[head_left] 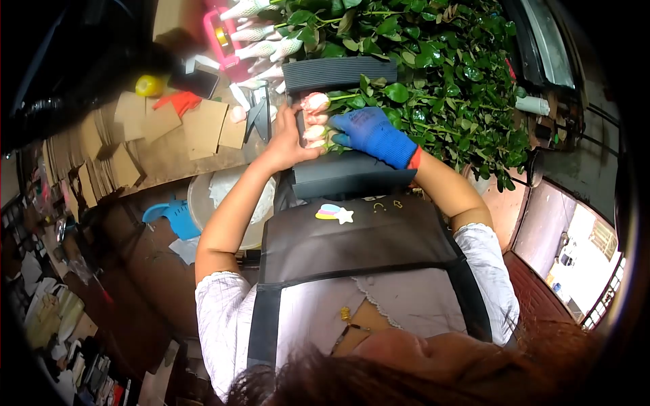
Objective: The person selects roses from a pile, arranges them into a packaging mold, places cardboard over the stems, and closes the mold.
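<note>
Pink roses (pixel 315 103), apparently held between bare left (pixel 291 143) and gloved right hands (pixel 369 131)

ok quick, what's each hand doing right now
Left hand: open, thumb and fingers spread beside the pink roses.
Right hand: gloved, fingers just behind the blooms; grip can't be told.

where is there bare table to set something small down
A small patch of table shows left of the left hand, between the loose cardboard pieces and the near edge. Crowded: around the roses at the hands, and right, under leafy stems.
</note>
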Available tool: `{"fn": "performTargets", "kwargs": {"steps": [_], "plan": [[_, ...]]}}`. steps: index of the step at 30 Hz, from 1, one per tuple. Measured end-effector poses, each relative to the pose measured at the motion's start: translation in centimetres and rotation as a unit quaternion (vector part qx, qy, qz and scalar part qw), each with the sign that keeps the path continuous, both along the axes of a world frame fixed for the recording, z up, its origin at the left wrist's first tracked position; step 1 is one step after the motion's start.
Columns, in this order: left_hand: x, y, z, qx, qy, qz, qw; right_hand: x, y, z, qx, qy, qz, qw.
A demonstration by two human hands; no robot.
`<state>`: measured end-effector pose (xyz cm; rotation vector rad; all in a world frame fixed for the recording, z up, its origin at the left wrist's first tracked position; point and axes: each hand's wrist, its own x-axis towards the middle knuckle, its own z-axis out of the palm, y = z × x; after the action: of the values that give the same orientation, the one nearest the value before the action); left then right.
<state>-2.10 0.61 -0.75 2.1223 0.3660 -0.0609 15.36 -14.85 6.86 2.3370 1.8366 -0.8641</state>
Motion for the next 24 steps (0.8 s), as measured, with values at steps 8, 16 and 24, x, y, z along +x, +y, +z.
{"fn": "performTargets", "kwargs": {"steps": [8, 16, 24], "plan": [[-0.1, 0.1, 0.8, -0.031, 0.011, 0.012, 0.999, -0.3, 1.4, 0.0, -0.013, -0.016, 0.04, 0.999], [0.4, -1.3, -1.2, -0.067, -0.066, 0.118, 0.989, -0.4, 1.2, 3.7, -0.028, 0.003, -0.03, 0.999], [0.5, -1.5, -1.3, -0.08, -0.064, 0.116, 0.988, -1.4, 2.6, -0.2, 0.017, -0.085, -0.057, 0.995]]}}
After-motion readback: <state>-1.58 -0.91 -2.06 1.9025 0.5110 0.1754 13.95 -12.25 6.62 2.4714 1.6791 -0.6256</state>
